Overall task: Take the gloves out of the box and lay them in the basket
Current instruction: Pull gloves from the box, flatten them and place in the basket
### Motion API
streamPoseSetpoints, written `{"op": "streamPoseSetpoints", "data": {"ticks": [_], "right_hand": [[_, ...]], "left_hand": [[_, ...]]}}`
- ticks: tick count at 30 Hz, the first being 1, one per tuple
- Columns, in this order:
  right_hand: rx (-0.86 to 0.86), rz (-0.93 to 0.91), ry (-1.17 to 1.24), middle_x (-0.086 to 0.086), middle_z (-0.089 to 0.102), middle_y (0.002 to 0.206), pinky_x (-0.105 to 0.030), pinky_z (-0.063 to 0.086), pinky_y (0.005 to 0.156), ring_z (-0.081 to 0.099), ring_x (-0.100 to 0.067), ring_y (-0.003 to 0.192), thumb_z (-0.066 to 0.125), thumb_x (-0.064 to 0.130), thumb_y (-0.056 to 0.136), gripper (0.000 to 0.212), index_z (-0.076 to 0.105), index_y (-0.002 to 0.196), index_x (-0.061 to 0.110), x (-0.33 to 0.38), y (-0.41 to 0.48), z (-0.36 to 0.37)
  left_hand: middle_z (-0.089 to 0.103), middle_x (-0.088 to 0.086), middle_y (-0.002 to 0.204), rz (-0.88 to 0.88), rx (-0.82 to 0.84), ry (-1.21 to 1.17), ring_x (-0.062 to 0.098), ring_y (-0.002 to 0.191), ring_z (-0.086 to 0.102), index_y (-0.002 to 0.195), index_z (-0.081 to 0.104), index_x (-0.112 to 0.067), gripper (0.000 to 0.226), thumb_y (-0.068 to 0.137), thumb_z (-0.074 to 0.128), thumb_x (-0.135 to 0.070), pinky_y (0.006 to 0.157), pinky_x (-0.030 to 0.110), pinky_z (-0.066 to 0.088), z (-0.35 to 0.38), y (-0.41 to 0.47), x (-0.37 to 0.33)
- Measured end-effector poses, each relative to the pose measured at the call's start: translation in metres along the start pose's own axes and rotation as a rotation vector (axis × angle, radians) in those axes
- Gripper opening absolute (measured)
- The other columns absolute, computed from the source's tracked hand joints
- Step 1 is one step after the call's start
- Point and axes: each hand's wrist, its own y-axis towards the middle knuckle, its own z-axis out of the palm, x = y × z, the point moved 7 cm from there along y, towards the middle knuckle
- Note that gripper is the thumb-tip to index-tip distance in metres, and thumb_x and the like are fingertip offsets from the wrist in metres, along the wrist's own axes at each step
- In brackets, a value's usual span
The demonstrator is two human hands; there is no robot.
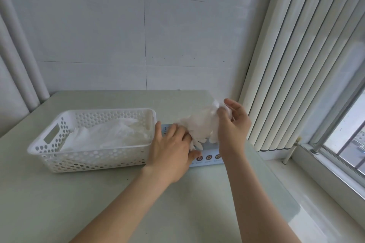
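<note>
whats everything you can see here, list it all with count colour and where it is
basket: one, white perforated plastic, left on the table
gloves in basket: loose pile, count unclear, translucent white, inside the basket
glove bundle: count unclear, translucent white, lifted above the box
box: one, pale blue with round icons, right of the basket, mostly hidden by the hands
table: one, pale grey-green, against the wall
vertical blinds: one set, off-white, right
window: one, grey frame, far right
pipes: at least two, white, left corner
left hand: one, rests on the box
right hand: one, pinches the glove bundle's top
</note>
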Motion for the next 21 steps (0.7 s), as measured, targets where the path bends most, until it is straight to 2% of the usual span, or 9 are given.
{"op": "streamPoseSetpoints", "data": {"ticks": [2, 5, 7, 10, 12, 14, 17, 21], "right_hand": [[0.022, 0.012, 0.064, -0.012, 0.075, 0.097, -0.027, 0.056, 0.068, 0.066, -0.013, 0.074, 0.07, 0.011, 0.099, 0.016, 0.076, 0.109, 0.022, 0.001, 0.001, 0.001], [0.125, 0.095, 0.177, -0.012, 0.079, 0.107, -0.04, 0.061, 0.089, 0.075, -0.021, 0.094, 0.07, 0.018, 0.102, 0.014, 0.078, 0.114, 0.015, -0.001, 0.001, 0.009], [0.203, 0.166, 0.273, -0.015, 0.078, 0.109, -0.045, 0.061, 0.093, 0.075, -0.027, 0.099, 0.066, 0.017, 0.105, 0.018, 0.076, 0.119, 0.012, 0.001, -0.002, 0.017], [0.307, 0.225, 0.378, -0.01, 0.077, 0.099, -0.038, 0.063, 0.078, 0.074, -0.023, 0.09, 0.06, 0.015, 0.108, 0.018, 0.073, 0.119, 0.013, 0.011, -0.008, 0.028], [0.37, 0.211, 0.391, -0.006, 0.072, 0.093, -0.031, 0.058, 0.065, 0.068, -0.021, 0.079, 0.057, 0.014, 0.109, 0.015, 0.071, 0.115, 0.017, 0.02, -0.015, 0.037], [0.42, 0.188, 0.361, -0.009, 0.068, 0.093, -0.031, 0.053, 0.061, 0.062, -0.022, 0.077, 0.054, 0.014, 0.11, 0.015, 0.068, 0.116, 0.018, 0.025, -0.021, 0.047], [0.496, 0.196, 0.323, -0.009, 0.067, 0.091, -0.031, 0.053, 0.061, 0.062, -0.021, 0.074, 0.05, 0.012, 0.111, 0.019, 0.067, 0.111, 0.02, 0.028, -0.031, 0.067], [0.575, 0.243, 0.291, -0.009, 0.068, 0.087, -0.034, 0.054, 0.065, 0.065, -0.021, 0.074, 0.045, 0.006, 0.108, 0.022, 0.065, 0.111, 0.014, 0.028, -0.044, 0.1]], "left_hand": [[0.049, -0.002, 0.146, -0.021, 0.004, -0.002, 0.023, 0.145, 0.035, 0.139, 0.055, -0.024, 0.063, 0.101, 0.033, -0.069, 0.12, 0.06, 0.016, 0.001, 0.002, 0.0], [0.041, -0.003, 0.152, -0.065, 0.009, -0.17, 0.021, 0.149, 0.025, 0.137, 0.056, -0.03, 0.073, 0.086, 0.045, -0.081, 0.121, 0.053, 0.018, -0.01, 0.005, 0.009], [0.039, -0.005, 0.154, -0.091, 0.008, -0.303, 0.018, 0.148, 0.024, 0.134, 0.058, -0.031, 0.074, 0.079, 0.052, -0.079, 0.12, 0.047, 0.023, -0.026, 0.005, 0.02], [0.045, -0.013, 0.15, -0.098, -0.026, -0.599, 0.011, 0.144, 0.032, 0.145, 0.055, -0.027, 0.063, 0.087, 0.053, -0.053, 0.117, 0.038, 0.029, -0.055, 0.005, 0.038], [0.052, -0.025, 0.142, -0.091, -0.031, -0.897, -0.001, 0.137, 0.041, 0.144, 0.055, -0.033, 0.047, 0.098, 0.055, -0.04, 0.111, 0.028, 0.034, -0.07, 0.004, 0.046], [0.064, -0.028, 0.132, -0.1, -0.048, -1.154, -0.007, 0.128, 0.053, 0.135, 0.062, -0.037, 0.032, 0.104, 0.057, -0.041, 0.106, 0.026, 0.042, -0.073, 0.005, 0.053], [0.075, -0.015, 0.115, -0.224, -0.099, -1.408, 0.005, 0.111, 0.069, 0.124, 0.069, -0.033, 0.039, 0.099, 0.057, -0.06, 0.099, 0.04, 0.055, -0.069, 0.007, 0.069], [0.078, 0.0, 0.106, -0.44, -0.182, -1.562, 0.025, 0.106, 0.073, 0.112, 0.074, -0.02, 0.024, 0.104, 0.061, -0.039, 0.092, 0.045, 0.061, -0.06, 0.006, 0.099]]}}
